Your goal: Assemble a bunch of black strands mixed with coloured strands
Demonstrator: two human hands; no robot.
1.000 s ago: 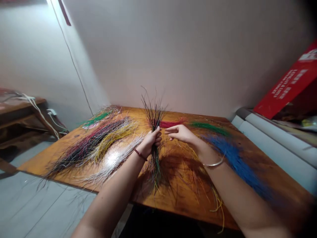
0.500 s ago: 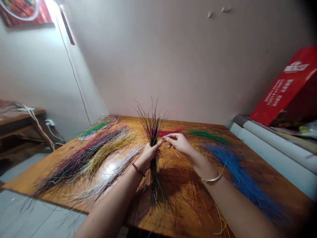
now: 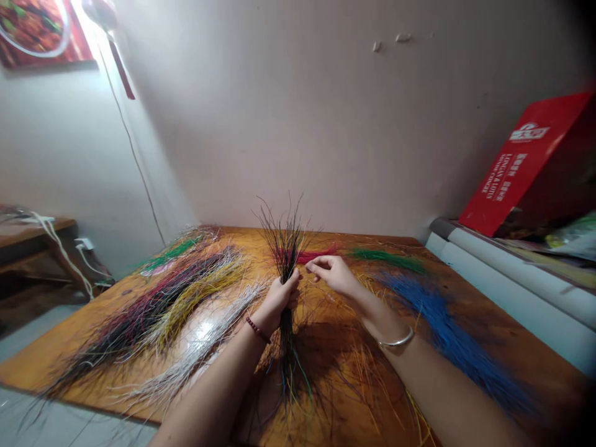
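Observation:
My left hand (image 3: 279,298) is closed round an upright bundle of thin mixed-colour strands (image 3: 285,248), mostly dark, whose tips fan out above the fist and whose lower ends trail onto the wooden table (image 3: 512,347). A red bead bracelet sits on that wrist. My right hand (image 3: 331,273) hovers just to the right of the bundle's top, fingers curled with thumb and forefinger pinched together; what they hold is too thin to make out. A silver bangle circles the right wrist.
Sorted strands lie on the table: dark red and black (image 3: 139,316), yellow (image 3: 195,292), white (image 3: 195,347), green (image 3: 174,251) at left, red (image 3: 316,253), green (image 3: 386,256) and blue (image 3: 442,323) at right. A red box (image 3: 521,161) leans at far right. Cables hang at left.
The view has tilted up slightly, so the hands sit lower in frame. My right hand's fingers have curled from spread into a pinch beside the bundle. The left grip is unchanged.

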